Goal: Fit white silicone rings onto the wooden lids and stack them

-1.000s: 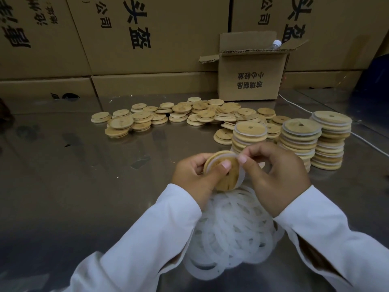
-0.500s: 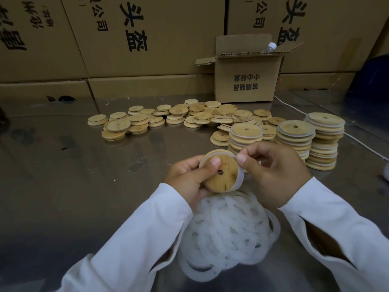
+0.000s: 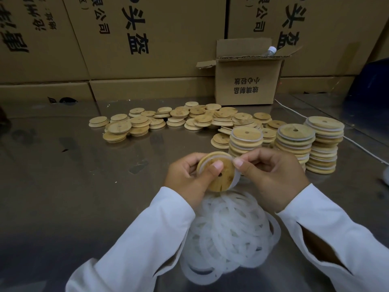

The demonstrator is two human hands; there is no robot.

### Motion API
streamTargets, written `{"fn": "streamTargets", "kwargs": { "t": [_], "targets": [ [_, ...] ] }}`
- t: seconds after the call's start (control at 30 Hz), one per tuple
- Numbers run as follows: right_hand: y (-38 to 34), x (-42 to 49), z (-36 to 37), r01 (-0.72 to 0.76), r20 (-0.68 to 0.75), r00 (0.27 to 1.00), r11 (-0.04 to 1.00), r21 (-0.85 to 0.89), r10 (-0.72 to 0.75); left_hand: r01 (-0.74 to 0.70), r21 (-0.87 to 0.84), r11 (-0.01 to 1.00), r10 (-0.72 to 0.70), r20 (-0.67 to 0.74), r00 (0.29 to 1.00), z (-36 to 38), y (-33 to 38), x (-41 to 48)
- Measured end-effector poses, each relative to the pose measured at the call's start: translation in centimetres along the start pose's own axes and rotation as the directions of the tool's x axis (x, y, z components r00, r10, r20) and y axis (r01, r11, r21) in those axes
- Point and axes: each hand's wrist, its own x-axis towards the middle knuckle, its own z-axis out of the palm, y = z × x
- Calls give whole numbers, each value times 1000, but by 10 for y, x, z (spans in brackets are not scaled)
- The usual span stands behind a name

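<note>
My left hand (image 3: 187, 178) grips a round wooden lid (image 3: 224, 177) with a small centre hole, thumb pressed on its face. A white silicone ring (image 3: 236, 179) wraps the lid's rim. My right hand (image 3: 273, 175) pinches that ring at the lid's upper right edge. Below my hands lies a heap of loose white rings (image 3: 229, 234). Three stacks of ringed lids (image 3: 294, 144) stand to the right, just behind my right hand. Bare wooden lids (image 3: 179, 121) lie scattered in low piles farther back.
A small open cardboard box (image 3: 246, 81) with a bottle inside stands at the back. Large cartons (image 3: 147, 39) wall off the rear. A white cable (image 3: 357, 142) runs along the right of the steel table (image 3: 63, 186).
The lid has turned a little in my hands, and my right fingers have shifted along the ring at its rim. The view has moved in closer.
</note>
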Motion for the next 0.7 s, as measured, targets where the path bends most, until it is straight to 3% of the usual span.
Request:
{"fn": "streamTargets", "kwargs": {
  "t": [0.13,0.33,0.43,0.57,0.7],
  "targets": [
    [2,-3,6,11,-45,999,1000,-24,-12,7,-1,1000,-7,-40,999,1,-1,0],
    [2,-11,14,149,-93,979,954,-261,-179,56,-81,995,-66,-136,989,2,-3,2],
    [3,-9,11,165,-101,974,936,-312,-205,93,-137,986,-108,-111,988,3,-2,3],
    [1,-8,9,145,-72,982,937,-317,-176,51,-2,999,-51,-27,998,3,-4,0],
    [-2,-7,7,43,-53,997,973,-227,-57,21,110,994,-20,-4,1000,3,-4,1]
  ]
}}
